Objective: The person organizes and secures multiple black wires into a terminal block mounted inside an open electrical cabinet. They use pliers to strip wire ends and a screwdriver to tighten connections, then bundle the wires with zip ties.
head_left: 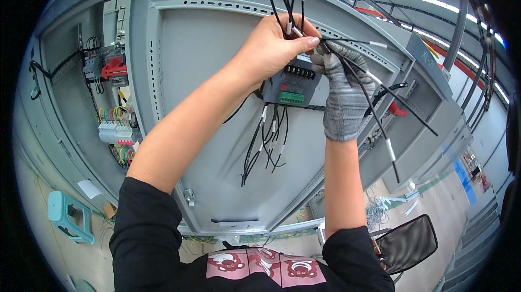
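Several wires (411, 112) in left hand (274, 43), right hand (347, 95); cabinet (64, 96) holds red switch (114, 68).

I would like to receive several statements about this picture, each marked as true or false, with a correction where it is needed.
1. The right hand wears a grey glove. True.
2. The left hand also wears a glove. False: it is bare.
3. The wires hanging in front of the gloved hand are red. False: they are black, with white sleeves.
4. A green terminal block sits below the hands. True.
5. The stool is orange. False: it is turquoise.
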Action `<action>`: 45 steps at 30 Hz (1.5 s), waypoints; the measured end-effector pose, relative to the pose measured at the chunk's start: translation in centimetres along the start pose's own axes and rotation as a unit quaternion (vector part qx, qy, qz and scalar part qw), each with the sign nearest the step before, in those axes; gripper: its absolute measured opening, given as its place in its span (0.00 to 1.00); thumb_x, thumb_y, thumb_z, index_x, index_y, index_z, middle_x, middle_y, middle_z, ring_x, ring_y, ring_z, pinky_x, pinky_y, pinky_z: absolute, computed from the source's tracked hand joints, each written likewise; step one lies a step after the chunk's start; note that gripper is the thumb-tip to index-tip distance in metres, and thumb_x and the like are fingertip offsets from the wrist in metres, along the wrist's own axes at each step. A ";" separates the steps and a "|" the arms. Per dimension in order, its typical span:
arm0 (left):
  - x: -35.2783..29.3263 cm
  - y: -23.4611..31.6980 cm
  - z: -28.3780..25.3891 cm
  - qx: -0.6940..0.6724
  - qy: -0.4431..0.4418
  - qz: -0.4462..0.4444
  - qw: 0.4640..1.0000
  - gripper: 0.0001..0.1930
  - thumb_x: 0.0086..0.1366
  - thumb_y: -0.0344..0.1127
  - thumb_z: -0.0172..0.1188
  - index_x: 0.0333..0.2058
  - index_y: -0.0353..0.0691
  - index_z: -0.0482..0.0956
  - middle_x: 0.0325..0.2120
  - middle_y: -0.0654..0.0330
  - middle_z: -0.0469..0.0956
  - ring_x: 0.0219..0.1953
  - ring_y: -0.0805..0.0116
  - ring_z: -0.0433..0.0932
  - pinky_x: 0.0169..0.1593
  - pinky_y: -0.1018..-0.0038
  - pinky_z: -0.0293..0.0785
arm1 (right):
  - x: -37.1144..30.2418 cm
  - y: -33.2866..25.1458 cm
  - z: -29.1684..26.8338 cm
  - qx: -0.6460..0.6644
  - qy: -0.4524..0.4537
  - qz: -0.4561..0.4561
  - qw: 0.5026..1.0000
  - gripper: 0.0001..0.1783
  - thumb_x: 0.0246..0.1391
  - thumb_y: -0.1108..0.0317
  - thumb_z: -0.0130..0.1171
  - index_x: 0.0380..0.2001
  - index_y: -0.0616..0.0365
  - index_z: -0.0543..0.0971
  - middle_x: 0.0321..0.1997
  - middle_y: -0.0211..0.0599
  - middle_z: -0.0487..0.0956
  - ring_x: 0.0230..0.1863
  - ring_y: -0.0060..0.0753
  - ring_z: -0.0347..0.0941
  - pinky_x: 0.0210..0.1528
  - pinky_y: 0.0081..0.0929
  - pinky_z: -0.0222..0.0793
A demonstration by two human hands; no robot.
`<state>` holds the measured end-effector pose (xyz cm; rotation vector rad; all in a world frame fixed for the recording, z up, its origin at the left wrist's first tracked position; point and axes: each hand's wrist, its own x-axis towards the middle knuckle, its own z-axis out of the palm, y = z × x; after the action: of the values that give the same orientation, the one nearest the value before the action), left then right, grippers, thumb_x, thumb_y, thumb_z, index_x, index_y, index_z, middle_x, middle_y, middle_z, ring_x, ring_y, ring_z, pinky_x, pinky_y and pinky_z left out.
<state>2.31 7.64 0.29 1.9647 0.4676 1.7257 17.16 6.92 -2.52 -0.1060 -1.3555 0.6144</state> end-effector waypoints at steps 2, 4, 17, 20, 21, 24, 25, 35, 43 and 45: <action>0.0 0.2 0.1 -0.010 -0.011 -0.009 1.000 0.07 0.61 0.35 0.63 0.35 0.38 0.80 0.28 0.66 0.79 0.33 0.78 0.76 0.40 0.79 0.70 | 1.1 1.1 -0.8 -0.059 -0.019 -0.041 0.997 0.10 0.50 0.74 0.66 0.36 0.61 0.78 0.34 0.33 0.80 0.32 0.19 0.75 0.34 0.18 0.73; -0.2 0.9 0.2 0.015 -0.007 -0.034 0.999 0.07 0.61 0.34 0.63 0.35 0.37 0.80 0.28 0.65 0.80 0.34 0.77 0.76 0.42 0.77 0.71 | 1.7 1.6 -0.9 -0.114 -0.011 -0.064 0.991 0.11 0.50 0.74 0.67 0.37 0.60 0.77 0.32 0.30 0.79 0.31 0.19 0.74 0.33 0.17 0.72; -0.1 0.5 0.0 0.059 -0.013 -0.006 0.998 0.09 0.57 0.36 0.67 0.32 0.37 0.80 0.27 0.64 0.80 0.31 0.77 0.76 0.40 0.78 0.71 | 3.0 -0.8 -0.6 -0.112 -0.072 0.074 0.988 0.06 0.57 0.67 0.62 0.30 0.56 0.77 0.22 0.28 0.77 0.16 0.16 0.68 0.17 0.14 0.62; -0.1 0.6 0.3 0.068 0.005 -0.014 0.998 0.11 0.55 0.38 0.69 0.29 0.38 0.79 0.26 0.64 0.79 0.31 0.77 0.76 0.39 0.79 0.70 | 2.5 -0.8 -0.1 -0.094 -0.055 0.055 0.993 0.09 0.59 0.64 0.59 0.28 0.56 0.78 0.18 0.28 0.75 0.15 0.18 0.68 0.17 0.15 0.59; -0.1 0.5 0.4 0.060 0.011 -0.015 0.998 0.11 0.54 0.38 0.69 0.29 0.38 0.79 0.25 0.64 0.79 0.31 0.77 0.76 0.38 0.79 0.70 | 2.3 -0.8 0.0 -0.090 -0.043 0.044 0.994 0.10 0.60 0.63 0.58 0.28 0.56 0.78 0.18 0.29 0.75 0.16 0.18 0.68 0.18 0.15 0.59; 0.0 0.7 0.6 0.031 0.026 -0.026 0.999 0.13 0.52 0.41 0.71 0.27 0.40 0.79 0.23 0.65 0.78 0.29 0.78 0.75 0.37 0.79 0.68 | 1.6 0.1 -0.4 -0.095 -0.051 -0.035 0.994 0.07 0.61 0.68 0.55 0.41 0.57 0.72 0.28 0.30 0.77 0.23 0.19 0.73 0.25 0.16 0.70; 0.0 0.7 0.4 0.026 0.017 -0.031 0.999 0.13 0.52 0.42 0.71 0.27 0.40 0.79 0.23 0.65 0.78 0.29 0.78 0.75 0.37 0.79 0.68 | 1.4 0.7 -0.4 -0.098 -0.058 -0.082 0.990 0.09 0.62 0.68 0.54 0.44 0.57 0.71 0.30 0.31 0.77 0.25 0.20 0.74 0.28 0.16 0.72; 0.0 1.3 -0.2 0.033 -0.036 -0.038 0.998 0.15 0.52 0.45 0.71 0.27 0.41 0.79 0.23 0.65 0.78 0.29 0.77 0.75 0.38 0.79 0.67 | 5.4 -2.2 -3.6 -0.084 -0.252 0.129 0.955 0.15 0.60 0.61 0.56 0.41 0.63 0.77 0.28 0.35 0.80 0.24 0.26 0.77 0.25 0.19 0.73; -0.3 1.5 0.3 0.013 -0.007 -0.033 0.999 0.14 0.54 0.43 0.70 0.28 0.39 0.79 0.23 0.66 0.76 0.29 0.78 0.73 0.38 0.78 0.67 | 2.6 0.3 -2.6 -0.082 -0.109 0.040 0.990 0.12 0.61 0.65 0.55 0.41 0.63 0.77 0.29 0.35 0.80 0.23 0.22 0.76 0.24 0.18 0.72; -0.2 1.7 0.0 0.029 -0.012 -0.043 0.999 0.14 0.54 0.44 0.70 0.28 0.39 0.79 0.23 0.66 0.76 0.29 0.78 0.73 0.38 0.78 0.67 | 2.8 -0.1 -1.9 0.011 -0.090 0.056 0.994 0.13 0.61 0.64 0.55 0.42 0.63 0.78 0.29 0.35 0.80 0.23 0.22 0.75 0.23 0.18 0.72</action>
<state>2.19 6.14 1.05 1.9733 0.5920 1.6517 19.21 8.70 -0.46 -0.1128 -1.5245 0.7473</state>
